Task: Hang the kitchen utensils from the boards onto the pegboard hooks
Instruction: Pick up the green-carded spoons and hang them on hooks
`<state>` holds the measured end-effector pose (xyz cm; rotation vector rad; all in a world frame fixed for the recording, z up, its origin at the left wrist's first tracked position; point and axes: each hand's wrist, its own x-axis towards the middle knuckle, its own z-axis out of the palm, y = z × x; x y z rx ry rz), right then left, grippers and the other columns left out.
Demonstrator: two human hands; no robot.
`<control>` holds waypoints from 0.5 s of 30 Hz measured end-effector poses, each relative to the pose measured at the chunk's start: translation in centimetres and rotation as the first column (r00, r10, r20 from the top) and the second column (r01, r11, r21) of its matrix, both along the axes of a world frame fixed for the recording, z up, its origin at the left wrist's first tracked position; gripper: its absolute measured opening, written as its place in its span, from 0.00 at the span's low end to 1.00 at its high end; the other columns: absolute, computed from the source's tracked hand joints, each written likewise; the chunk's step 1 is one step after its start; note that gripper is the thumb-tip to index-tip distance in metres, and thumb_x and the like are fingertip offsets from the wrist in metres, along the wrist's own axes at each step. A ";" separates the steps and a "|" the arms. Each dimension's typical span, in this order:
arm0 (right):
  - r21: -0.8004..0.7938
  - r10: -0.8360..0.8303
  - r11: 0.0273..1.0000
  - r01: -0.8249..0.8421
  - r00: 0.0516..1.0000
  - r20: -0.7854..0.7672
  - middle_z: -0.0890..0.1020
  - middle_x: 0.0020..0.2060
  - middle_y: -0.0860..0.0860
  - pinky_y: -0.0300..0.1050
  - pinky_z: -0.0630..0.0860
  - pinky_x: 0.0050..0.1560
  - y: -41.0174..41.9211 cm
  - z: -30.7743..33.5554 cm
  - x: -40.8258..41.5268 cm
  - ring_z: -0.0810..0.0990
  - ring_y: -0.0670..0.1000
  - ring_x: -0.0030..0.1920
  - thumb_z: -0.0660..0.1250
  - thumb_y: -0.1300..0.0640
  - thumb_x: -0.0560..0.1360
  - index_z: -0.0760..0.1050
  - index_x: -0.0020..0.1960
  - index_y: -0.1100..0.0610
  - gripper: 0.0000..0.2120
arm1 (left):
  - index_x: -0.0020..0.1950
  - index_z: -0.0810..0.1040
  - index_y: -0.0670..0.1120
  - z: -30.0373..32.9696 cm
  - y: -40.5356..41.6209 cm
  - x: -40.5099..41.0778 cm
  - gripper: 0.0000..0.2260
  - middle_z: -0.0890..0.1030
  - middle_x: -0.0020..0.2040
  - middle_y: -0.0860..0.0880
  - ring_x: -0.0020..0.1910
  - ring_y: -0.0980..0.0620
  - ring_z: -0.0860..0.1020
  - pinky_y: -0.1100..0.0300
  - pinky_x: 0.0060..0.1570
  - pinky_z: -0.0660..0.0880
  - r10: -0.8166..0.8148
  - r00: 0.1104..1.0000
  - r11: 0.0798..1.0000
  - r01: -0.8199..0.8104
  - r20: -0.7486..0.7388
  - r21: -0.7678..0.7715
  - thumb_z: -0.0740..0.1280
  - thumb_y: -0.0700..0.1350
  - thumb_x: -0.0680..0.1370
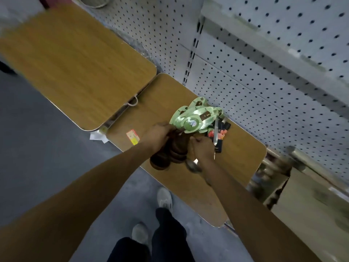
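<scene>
Above the nearer wooden board [236, 157] I hold a bunch of dark wooden utensils [170, 154] with green card labels [194, 120] fanned at their tops. My left hand [156, 137] grips the bunch near the labels. My right hand [203, 150] is curled round a metal utensil whose shiny bowl [192, 166] shows below the wrist. A thin metal tool [216, 135] hangs beside a dark packet with a red picture [220, 134], which lies on the board. The white pegboard [264, 72] rises behind the boards; no hooks are plainly visible.
A second, larger wooden board [75, 67] lies to the left with a small cord loop [133, 103] at its edge. A yellow and red sticker [133, 138] sits on the nearer board. Blurred cardboard boxes [302, 195] stand at the right. Grey floor and my shoes [164, 197] are below.
</scene>
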<state>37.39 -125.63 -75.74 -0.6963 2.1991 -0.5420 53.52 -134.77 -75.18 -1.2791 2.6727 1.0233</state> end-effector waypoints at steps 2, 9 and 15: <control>0.003 -0.025 1.000 0.025 0.999 0.030 0.84 0.40 0.58 0.43 0.68 0.42 -0.8 -1.4 -0.4 0.81 0.58 0.44 0.65 0.50 0.78 0.82 0.44 0.61 0.15 | 0.66 0.77 0.50 -1.7 -0.4 -0.7 0.17 0.78 0.64 0.46 0.62 0.42 0.77 0.54 0.60 0.74 -0.003 1.000 1.000 0.003 0.011 0.002 0.66 0.41 0.77; 0.045 -0.178 0.984 0.172 0.966 0.186 0.83 0.29 0.56 0.59 0.82 0.44 -2.7 -4.2 -0.9 0.84 0.58 0.34 0.72 0.50 0.73 0.76 0.30 0.56 0.15 | 0.61 0.78 0.47 -3.8 -1.2 -2.3 0.12 0.79 0.59 0.44 0.57 0.41 0.78 0.53 0.56 0.75 -0.030 0.998 0.999 0.032 0.051 -0.026 0.64 0.45 0.78; 0.104 -0.334 0.942 0.319 0.873 0.354 0.80 0.31 0.56 0.57 0.83 0.45 -3.4 -3.0 -0.5 0.80 0.56 0.30 0.69 0.59 0.75 0.75 0.34 0.58 0.11 | 0.53 0.79 0.47 -2.4 -1.9 -2.0 0.11 0.78 0.55 0.48 0.53 0.47 0.77 0.63 0.46 0.65 0.025 0.998 0.999 -0.022 -0.060 0.046 0.69 0.37 0.73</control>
